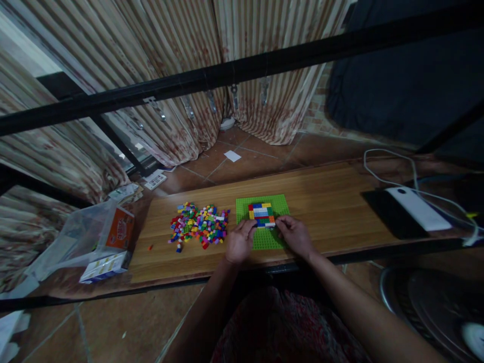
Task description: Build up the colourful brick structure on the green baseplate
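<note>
A green studded baseplate lies on the wooden board. On it stands a rectangular toy-brick build with red, blue, yellow, white, green and orange bricks. My left hand is closed at the build's near left corner, thumb and forefinger touching it. At the near right corner, the fingers of my right hand are pinched together beside the build; whatever they hold is too small to make out. To the left of the baseplate spreads a loose pile of small coloured bricks.
A single orange brick lies left of the pile. Past the board's left end stand a clear plastic bin and a small white-and-blue box. On the right are a black-and-white flat object and a white cable. A black bar crosses beyond.
</note>
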Demonstrator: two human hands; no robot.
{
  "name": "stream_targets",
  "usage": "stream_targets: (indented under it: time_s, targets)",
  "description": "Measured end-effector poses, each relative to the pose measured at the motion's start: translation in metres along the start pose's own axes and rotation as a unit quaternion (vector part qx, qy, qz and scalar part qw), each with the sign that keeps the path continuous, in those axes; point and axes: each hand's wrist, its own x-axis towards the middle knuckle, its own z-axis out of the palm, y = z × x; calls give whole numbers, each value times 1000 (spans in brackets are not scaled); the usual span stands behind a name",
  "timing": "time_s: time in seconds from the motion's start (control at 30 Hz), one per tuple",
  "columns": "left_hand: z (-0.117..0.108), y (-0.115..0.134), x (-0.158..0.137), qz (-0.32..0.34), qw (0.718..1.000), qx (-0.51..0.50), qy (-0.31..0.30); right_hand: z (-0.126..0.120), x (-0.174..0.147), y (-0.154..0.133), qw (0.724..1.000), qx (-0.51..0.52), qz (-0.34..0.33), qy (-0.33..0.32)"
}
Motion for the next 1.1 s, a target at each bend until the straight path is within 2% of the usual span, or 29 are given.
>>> stream_targets:
  time_s: [0.3, 0.5, 0.67, 0.87, 1.1]
  targets:
    - [6, -2, 4, 10, 999, -12, 37, 0, 0, 1, 1000, 3, 0, -4]
    - [11, -2, 3, -12, 997, -23, 68, 0, 0, 1, 1000, 17, 12, -2]
    - [15, -5, 0, 22, 996, 25, 79, 0, 0, -1, 999, 28, 21, -1]
    - [13, -1, -3, 32, 986, 163, 7, 0, -1, -3, 1000, 12, 21, 1]
    - [8, 4, 1, 54, 974, 209, -64, -2, 0, 1, 999, -13, 20, -24]
